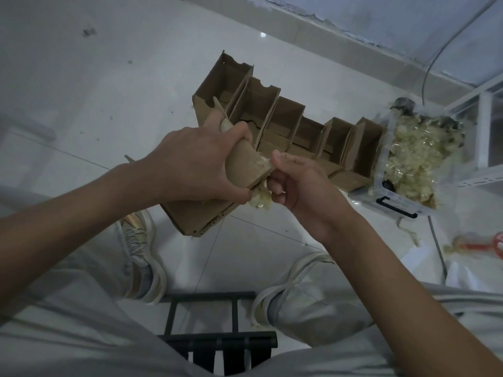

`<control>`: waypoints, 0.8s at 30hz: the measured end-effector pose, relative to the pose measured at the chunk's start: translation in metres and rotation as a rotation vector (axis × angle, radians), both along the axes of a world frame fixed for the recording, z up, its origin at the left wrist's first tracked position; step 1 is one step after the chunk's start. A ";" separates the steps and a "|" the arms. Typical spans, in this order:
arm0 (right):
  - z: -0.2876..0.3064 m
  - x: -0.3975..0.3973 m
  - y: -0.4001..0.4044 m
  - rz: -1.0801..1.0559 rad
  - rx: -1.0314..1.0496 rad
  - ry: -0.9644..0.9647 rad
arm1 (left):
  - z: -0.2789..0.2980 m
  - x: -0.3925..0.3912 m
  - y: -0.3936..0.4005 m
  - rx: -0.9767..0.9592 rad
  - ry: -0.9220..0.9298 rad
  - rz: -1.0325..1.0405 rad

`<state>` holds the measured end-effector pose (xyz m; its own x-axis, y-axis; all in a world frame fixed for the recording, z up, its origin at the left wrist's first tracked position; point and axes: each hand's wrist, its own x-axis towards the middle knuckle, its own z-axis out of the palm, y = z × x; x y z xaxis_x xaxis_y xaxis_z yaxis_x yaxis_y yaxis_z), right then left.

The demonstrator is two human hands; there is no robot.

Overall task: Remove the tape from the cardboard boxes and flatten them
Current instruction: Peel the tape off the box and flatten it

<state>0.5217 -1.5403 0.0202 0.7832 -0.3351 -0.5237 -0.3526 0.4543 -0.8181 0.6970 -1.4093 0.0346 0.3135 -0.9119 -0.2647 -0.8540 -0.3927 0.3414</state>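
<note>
My left hand (190,164) grips a small brown cardboard box (246,167), held above the floor in the middle of the view. My right hand (296,180) pinches a crumpled strip of clear tape (260,201) that hangs from the box's lower right edge, thumb on top near the corner. Behind the hands, a row of several open cardboard boxes (288,123) stands on the white floor. A flattened piece of cardboard (198,216) lies on the floor below my left hand.
A clear plastic bin (408,170) full of wadded tape sits to the right of the box row. A red-handled tool (481,246) lies at the far right. My shoes (144,257) flank a black stool frame (217,330). A white shelf frame (484,131) stands right.
</note>
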 end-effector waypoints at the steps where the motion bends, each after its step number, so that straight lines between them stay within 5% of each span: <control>1: 0.000 0.000 0.000 -0.014 0.085 -0.005 | 0.001 0.000 0.000 -0.008 -0.009 -0.008; 14: 0.019 -0.002 -0.010 -0.079 -0.033 -0.019 | -0.003 -0.004 0.003 -0.345 0.080 0.006; 20: 0.024 -0.003 -0.009 0.029 -0.599 -0.105 | -0.004 -0.003 0.002 -0.424 0.155 0.042; 24: 0.024 -0.009 -0.011 0.081 -0.692 -0.211 | -0.002 -0.005 0.002 -0.463 0.212 0.007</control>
